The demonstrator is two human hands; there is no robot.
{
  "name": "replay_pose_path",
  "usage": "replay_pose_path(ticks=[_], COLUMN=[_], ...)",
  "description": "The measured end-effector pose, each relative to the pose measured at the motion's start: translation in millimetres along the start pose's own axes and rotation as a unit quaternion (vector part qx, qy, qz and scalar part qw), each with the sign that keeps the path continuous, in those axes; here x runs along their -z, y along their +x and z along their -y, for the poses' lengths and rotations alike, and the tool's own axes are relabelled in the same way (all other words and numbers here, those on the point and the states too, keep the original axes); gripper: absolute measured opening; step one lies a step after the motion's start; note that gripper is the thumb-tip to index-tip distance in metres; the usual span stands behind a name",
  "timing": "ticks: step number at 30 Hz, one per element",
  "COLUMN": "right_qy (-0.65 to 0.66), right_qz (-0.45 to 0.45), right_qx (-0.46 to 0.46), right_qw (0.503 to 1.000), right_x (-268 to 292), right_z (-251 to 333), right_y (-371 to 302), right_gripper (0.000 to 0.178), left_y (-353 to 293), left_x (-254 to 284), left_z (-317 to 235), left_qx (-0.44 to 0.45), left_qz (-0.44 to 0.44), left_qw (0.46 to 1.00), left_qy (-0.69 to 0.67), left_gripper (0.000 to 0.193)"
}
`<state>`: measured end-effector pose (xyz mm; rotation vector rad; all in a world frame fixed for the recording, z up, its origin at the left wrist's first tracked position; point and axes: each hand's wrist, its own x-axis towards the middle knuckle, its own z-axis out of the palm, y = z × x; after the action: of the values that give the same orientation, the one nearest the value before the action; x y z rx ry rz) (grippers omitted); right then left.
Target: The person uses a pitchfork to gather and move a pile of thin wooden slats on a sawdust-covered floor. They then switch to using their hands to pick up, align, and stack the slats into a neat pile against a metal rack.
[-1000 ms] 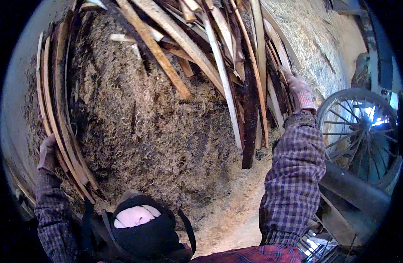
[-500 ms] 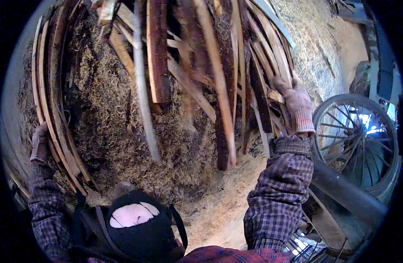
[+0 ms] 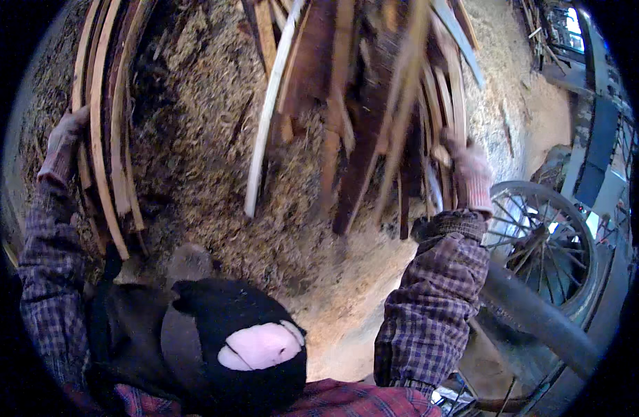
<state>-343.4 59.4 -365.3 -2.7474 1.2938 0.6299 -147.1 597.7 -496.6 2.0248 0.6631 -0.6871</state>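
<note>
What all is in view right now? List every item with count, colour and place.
slats: a many-piece bundle, brown and pale, across the top centre, blurred
curved strips: several, tan, upper left
sawdust heap: one, straw-coloured, left and centre behind the wood
wheel: one, dark, spoked, right
pipe: one, dark grey, lower right below the wheel
pouch: one, black with a pale patch, bottom centre at the person's chest
sleeves: two, purple plaid, lower left and lower right
left hand: gloved, grey-pink, on the curved strips
right hand: gloved, pinkish, on the right side of the slats
</note>
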Motion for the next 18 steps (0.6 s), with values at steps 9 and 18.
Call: replay_pose_path(ticks=[9, 18], right_qy=[0.028, 0.019], right_qz=[-0.029, -0.024], right_qx=[-0.138, -0.079], right_qw=[0.99, 0.996], right_x=[-20.3, -2.4], right_z=[134.1, 110.4], right_y=[-76.1, -130.5], right_gripper=[0.086, 0.055], left_y=[-12.1, -13.0], left_x=[-10.7, 2.0], left_z=[-7.5, -3.3], left_qx=[-0.126, -0.082], left_qz=[0.133, 0.164], left_qw=[0.982, 0.98], left_qy=[0.055, -0.08], left_gripper=[0.034, 0.043])
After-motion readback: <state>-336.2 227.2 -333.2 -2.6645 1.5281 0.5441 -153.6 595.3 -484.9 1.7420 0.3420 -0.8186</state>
